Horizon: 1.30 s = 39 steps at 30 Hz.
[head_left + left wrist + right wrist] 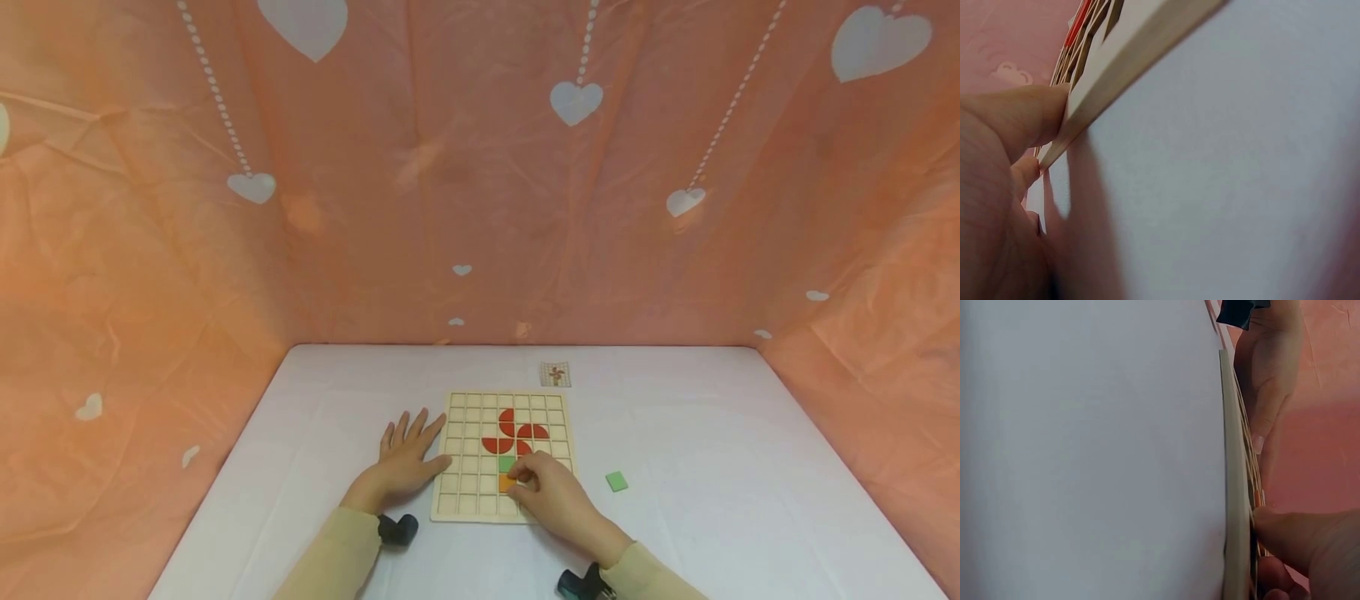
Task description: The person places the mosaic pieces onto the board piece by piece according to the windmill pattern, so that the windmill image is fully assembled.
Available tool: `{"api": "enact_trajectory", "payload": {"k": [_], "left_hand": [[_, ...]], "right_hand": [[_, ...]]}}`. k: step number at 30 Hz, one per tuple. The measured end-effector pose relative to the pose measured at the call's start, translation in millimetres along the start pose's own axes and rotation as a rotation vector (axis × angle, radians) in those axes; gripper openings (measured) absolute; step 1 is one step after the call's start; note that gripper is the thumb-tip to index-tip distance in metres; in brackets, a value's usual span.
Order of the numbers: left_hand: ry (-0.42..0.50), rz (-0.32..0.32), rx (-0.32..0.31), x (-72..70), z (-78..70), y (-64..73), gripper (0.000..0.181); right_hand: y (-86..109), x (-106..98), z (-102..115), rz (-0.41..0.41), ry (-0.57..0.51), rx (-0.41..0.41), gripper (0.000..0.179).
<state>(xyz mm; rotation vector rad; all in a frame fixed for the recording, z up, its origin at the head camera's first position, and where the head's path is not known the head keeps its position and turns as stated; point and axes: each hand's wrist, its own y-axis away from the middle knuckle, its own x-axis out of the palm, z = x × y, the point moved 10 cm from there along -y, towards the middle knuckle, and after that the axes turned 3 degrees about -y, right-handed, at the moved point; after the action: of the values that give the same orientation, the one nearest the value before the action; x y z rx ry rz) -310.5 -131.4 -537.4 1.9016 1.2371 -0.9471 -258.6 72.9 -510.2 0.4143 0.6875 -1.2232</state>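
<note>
A wooden grid board (468, 503) lies on the white table. Red curved pieces (534, 432) sit in its cells like a pinwheel, with a green square tile (507, 463) below them. Under that is an orange square tile (506, 483), its right side hidden by my right hand (555, 493), whose thumb and forefinger pinch at it. My left hand (405, 462) is spread flat at the board's left side. In the left wrist view, the left thumb (1038, 112) touches the board's edge (1104, 94). The right thumb (1282, 534) shows against the board in the right wrist view.
A loose green tile (617, 482) lies on the table to the right of the board. A small pattern card (555, 374) lies behind it, showing a pinwheel. Orange cloth with hearts (480, 208) walls the table at the back and sides.
</note>
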Motion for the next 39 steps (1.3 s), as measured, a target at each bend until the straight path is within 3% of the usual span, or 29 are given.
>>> {"api": "enact_trajectory", "payload": {"k": [7, 11, 15, 23, 29, 39], "left_hand": [[-0.012, 0.007, -0.008, 1.7, 2.9, -0.9, 0.071], [-0.010, 0.007, -0.011, 2.5, 4.8, -1.1, 0.072], [-0.020, 0.003, -0.021, 2.7, 6.9, -1.5, 0.072], [-0.001, 0.005, -0.011, 2.8, 2.4, -0.2, 0.072], [-0.006, 0.001, -0.020, 3.7, 2.8, -0.7, 0.072], [0.011, 0.006, -0.031, 1.7, 2.5, -1.1, 0.072]], "right_hand": [[4.1, -3, -7, 0.038, -0.063, 0.015, 0.018], [8.0, -21, -15, 0.008, -0.132, 0.027, 0.019], [12.9, -46, -31, -0.053, -0.158, 0.089, 0.023], [34.6, -87, -79, -0.113, -0.097, 0.254, 0.033], [46.6, -109, -96, -0.118, -0.044, 0.272, 0.040], [55.4, -116, -112, -0.070, -0.021, 0.276, 0.043]]}}
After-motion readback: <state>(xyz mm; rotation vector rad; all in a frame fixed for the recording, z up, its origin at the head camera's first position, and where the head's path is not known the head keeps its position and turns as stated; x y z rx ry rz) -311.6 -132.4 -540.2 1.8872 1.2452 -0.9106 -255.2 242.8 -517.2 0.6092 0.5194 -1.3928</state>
